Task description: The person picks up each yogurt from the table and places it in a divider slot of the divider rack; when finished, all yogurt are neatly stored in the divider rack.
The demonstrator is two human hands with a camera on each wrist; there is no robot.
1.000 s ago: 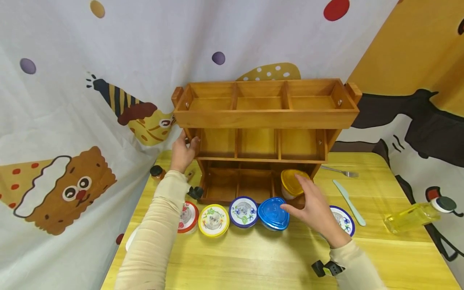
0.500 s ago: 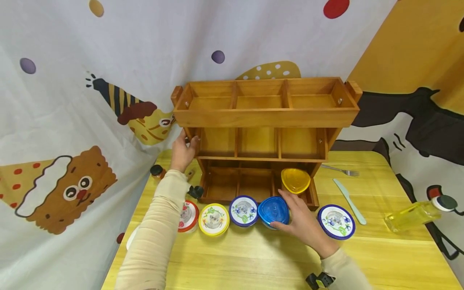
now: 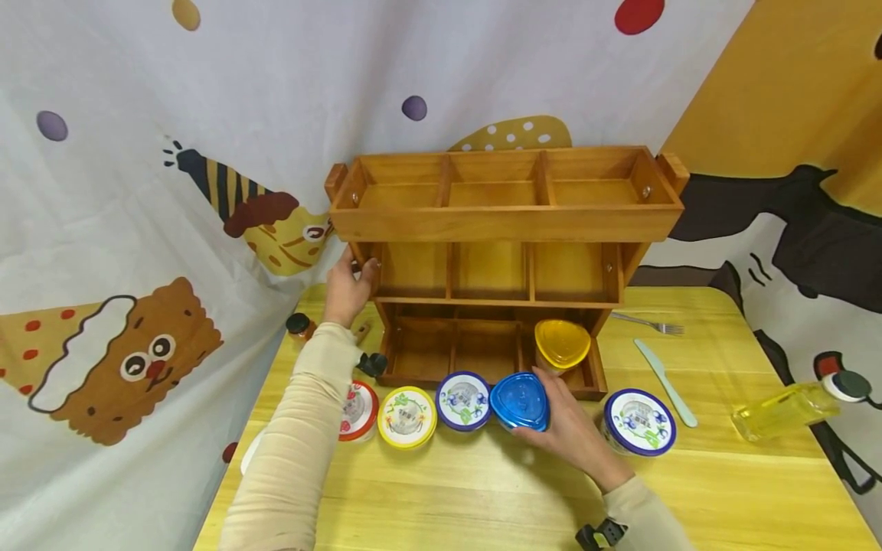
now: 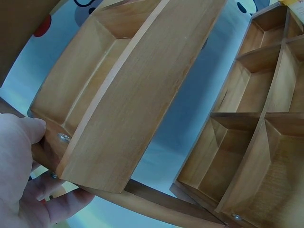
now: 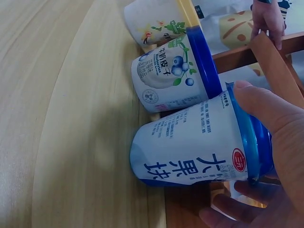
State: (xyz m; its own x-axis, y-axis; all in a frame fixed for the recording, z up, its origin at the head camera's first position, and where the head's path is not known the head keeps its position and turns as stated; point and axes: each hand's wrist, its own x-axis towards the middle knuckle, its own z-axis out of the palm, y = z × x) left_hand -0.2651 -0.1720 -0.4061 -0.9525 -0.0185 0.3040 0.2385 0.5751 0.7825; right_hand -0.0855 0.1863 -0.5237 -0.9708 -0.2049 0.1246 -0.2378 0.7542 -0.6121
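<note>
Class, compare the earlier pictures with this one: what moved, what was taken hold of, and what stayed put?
The right hand left the yellow-lidded cup in the rack's bottom right compartment, moved back and left, and gripped the blue-lidded cup. The left hand stayed on the rack's side post; the other cups stayed in place.

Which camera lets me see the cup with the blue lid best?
The right wrist view: the blue-lidded cup fills the frame, showing its white printed side, with the right hand gripping the lid end. The head view shows mostly its blue lid from above. The left wrist view shows only the wooden rack.
</note>
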